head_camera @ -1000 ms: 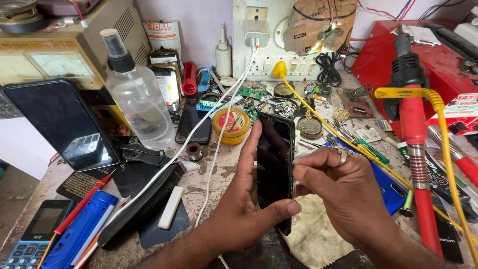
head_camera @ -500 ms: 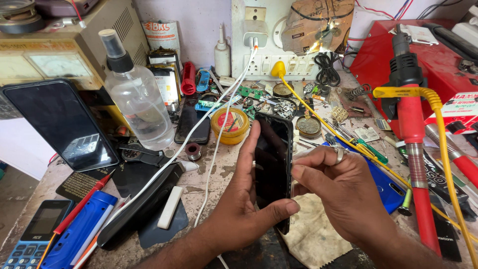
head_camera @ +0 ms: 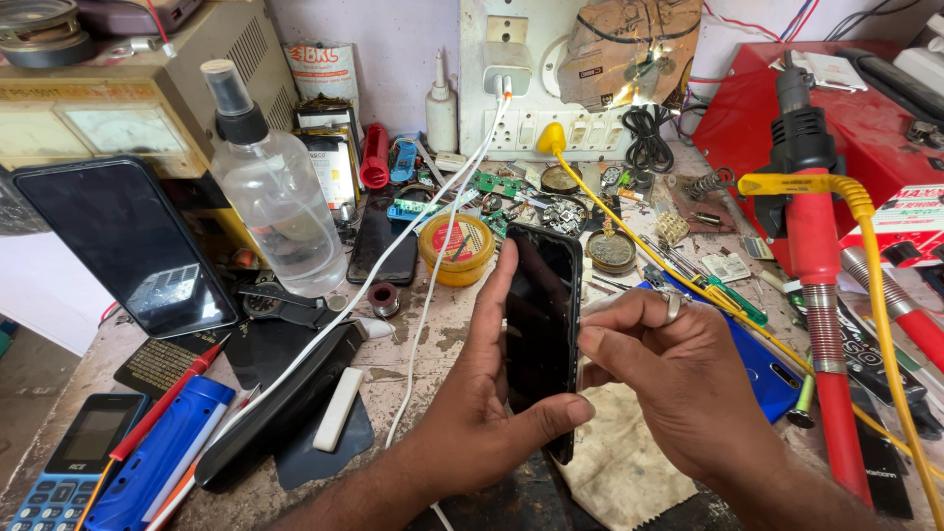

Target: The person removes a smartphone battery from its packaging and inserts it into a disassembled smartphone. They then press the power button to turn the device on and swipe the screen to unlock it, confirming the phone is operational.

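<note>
Held item: black smartphone (head_camera: 541, 334), upright on its long edge and tilted slightly, dark screen facing the camera. Left hand (head_camera: 472, 413) wraps it from behind, fingers up the left side, thumb pressed across the lower front. Right hand (head_camera: 678, 383) closes its fingertips against the phone's right edge, about mid-height; whether they pinch a small tool cannot be told. A ring sits on one right-hand finger.

Directly beneath the grip: stained cream cloth (head_camera: 619, 462) on the workbench (head_camera: 433, 324).

Just right of the grip: blue flat panel (head_camera: 762, 369), partly under the right hand; a yellow cable (head_camera: 639, 241) runs across it from the wall sockets.

Left of the grip, near: two white cables (head_camera: 433, 256) crossing the bench; black case (head_camera: 285, 403) with a white bar (head_camera: 337, 423) lying against it.

Above the grip, close: yellow round tin (head_camera: 455, 248); another dark phone (head_camera: 383, 246) lying flat.

Farther left: clear spray bottle (head_camera: 275, 197), upright; large dark-screened phone (head_camera: 128, 246) propped against a beige meter box (head_camera: 108, 108); blue keypad phone (head_camera: 69, 472) and blue tool (head_camera: 157, 452) at the bench's near-left corner.

Farther right: red hot-air gun (head_camera: 811, 246), handle pointing toward the camera; red case (head_camera: 846, 108) behind it.

Farthest: white socket panel (head_camera: 531, 88) on the wall, with loose circuit boards (head_camera: 501, 187) below.
</note>
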`<action>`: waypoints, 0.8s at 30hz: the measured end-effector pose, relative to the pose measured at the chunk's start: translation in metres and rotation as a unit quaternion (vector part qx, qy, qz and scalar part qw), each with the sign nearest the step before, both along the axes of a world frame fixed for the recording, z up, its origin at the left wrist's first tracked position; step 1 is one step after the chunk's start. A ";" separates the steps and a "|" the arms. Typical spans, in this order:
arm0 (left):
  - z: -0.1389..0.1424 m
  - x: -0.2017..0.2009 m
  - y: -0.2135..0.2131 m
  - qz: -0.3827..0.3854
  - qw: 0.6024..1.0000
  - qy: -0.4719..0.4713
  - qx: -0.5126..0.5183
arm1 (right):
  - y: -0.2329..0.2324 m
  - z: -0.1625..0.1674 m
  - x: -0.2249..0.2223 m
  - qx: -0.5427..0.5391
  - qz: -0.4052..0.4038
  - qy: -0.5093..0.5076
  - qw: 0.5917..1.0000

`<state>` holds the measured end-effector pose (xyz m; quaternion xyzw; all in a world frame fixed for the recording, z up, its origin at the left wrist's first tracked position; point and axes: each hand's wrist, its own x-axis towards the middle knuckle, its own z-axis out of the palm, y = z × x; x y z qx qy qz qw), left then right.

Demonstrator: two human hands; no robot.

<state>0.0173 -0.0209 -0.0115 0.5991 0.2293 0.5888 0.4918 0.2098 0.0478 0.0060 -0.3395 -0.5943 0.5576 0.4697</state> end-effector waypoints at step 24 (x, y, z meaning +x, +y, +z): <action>0.000 0.000 -0.001 0.015 1.000 0.019 0.006 | -0.001 0.001 0.000 0.001 0.000 -0.007 1.000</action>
